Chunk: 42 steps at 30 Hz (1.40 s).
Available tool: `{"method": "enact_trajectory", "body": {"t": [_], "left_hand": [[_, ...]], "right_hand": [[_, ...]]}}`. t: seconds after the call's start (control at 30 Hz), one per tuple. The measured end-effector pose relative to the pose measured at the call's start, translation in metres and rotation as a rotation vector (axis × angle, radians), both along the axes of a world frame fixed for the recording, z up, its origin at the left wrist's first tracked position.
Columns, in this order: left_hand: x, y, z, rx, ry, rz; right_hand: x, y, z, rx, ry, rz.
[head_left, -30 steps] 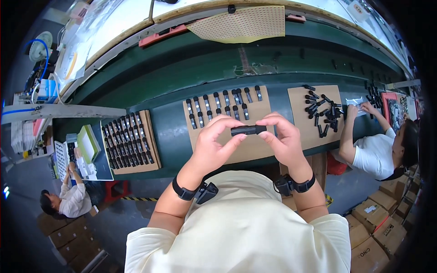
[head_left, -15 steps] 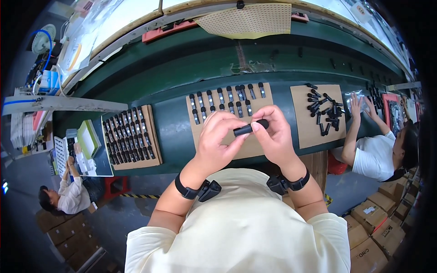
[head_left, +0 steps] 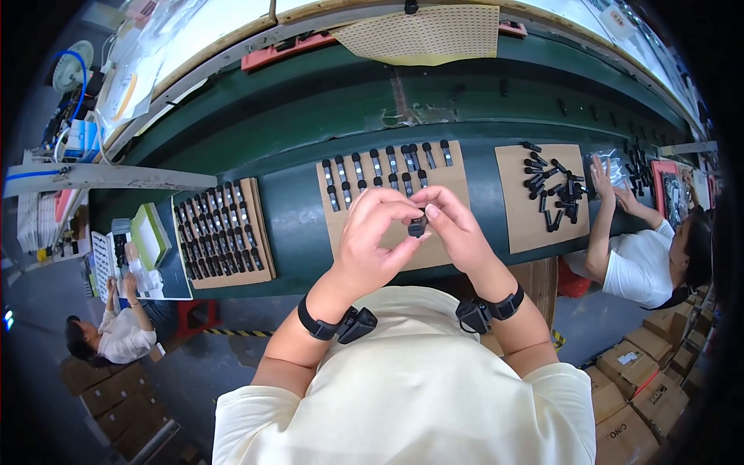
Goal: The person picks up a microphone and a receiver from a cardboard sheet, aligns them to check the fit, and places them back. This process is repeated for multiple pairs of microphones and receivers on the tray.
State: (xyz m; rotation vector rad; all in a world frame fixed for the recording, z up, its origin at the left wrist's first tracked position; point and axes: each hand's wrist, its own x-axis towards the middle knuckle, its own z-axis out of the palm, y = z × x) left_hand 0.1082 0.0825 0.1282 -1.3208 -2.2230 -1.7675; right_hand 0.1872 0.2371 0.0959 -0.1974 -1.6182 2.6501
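Note:
Over the middle cardboard sheet [head_left: 355, 225], my left hand [head_left: 364, 244] and my right hand [head_left: 463, 240] meet, fingertips pinched around one small black microphone [head_left: 418, 227]. One end of it faces me; the fingers cover much of the rest. Beyond my hands, rows of similar microphones [head_left: 375, 161] with round black foam tips lie on the sheet. On the right, a second cardboard sheet [head_left: 523, 229] carries a loose heap of black microphones [head_left: 570, 190].
At left, a stack of cardboard [head_left: 267, 248] holds several tight rows of microphones [head_left: 221, 232]. The green belt [head_left: 294, 194] runs beneath everything. Co-workers sit at far left [head_left: 124, 333] and right [head_left: 639, 260]; the right one's hands touch a clear plastic bag [head_left: 614, 172]. Cartons [head_left: 632, 438] stand behind.
The microphone has turned in my fingers from lying sideways to end-on toward me. My right fingers have shifted left, nearer my left. The co-workers' hands have moved.

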Motion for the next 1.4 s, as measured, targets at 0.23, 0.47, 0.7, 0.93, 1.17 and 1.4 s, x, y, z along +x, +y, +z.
{"method": "enact_trajectory", "body": {"t": [0.23,0.47,0.7,0.93,1.17,1.4], "left_hand": [[-0.003,0.002,-0.005,-0.143,0.053,-0.037],[-0.004,-0.008,-0.041,-0.353,-0.050,-0.030],[-0.006,-0.017,-0.078,-0.490,-0.143,0.044],[-0.010,-0.014,-0.087,-0.534,-0.217,0.074],[-0.015,-0.008,-0.091,-0.538,-0.241,0.075],[-0.022,-0.004,-0.100,-0.523,-0.256,0.076]], "right_hand": [[-0.004,0.018,-0.016,-0.197,-0.126,0.045],[-0.006,0.079,-0.081,0.459,-0.187,-0.111],[-0.026,0.099,-0.135,1.129,-0.301,0.046],[-0.047,0.100,-0.164,1.206,-0.293,0.067],[-0.052,0.097,-0.167,1.336,-0.266,0.050],[-0.078,0.116,-0.149,1.322,-0.253,0.073]]}}
